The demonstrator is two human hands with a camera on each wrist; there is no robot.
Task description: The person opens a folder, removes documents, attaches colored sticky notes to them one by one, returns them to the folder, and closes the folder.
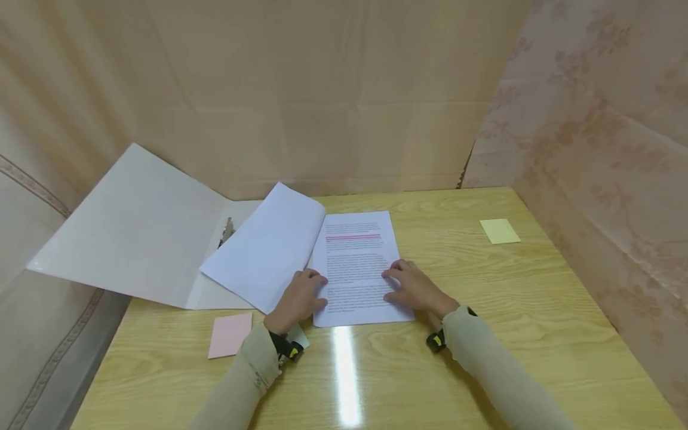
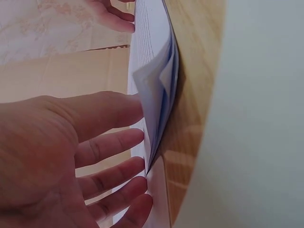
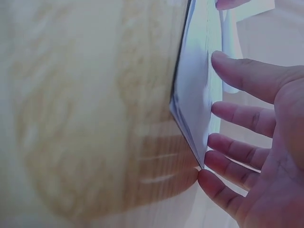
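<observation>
Tabletop [image 1: 510, 286] of wood grain carries everything, with a white binder [image 1: 145, 227] spread wide at its left end. Blank-faced sheets [image 1: 263, 251] lie aslant over the binder's right part, next to a stack of printed pages [image 1: 357, 269] whose top page bears a pink highlighted line. The step seems to be squaring that stack; done well, it likely calls for light, even pressure from both sides, fingertips against the edges, so that no sheet buckles, and some care for the splayed corner in the left wrist view. The stack lies flat between the hands: the left hand [image 1: 298, 298] touches its left edge, the right hand [image 1: 419, 289] its right, both with fingers extended and spread, neither clamped on anything. Smallest are the pink note [image 1: 230, 335] near the left forearm and the yellow note [image 1: 500, 231] well apart, far right.
</observation>
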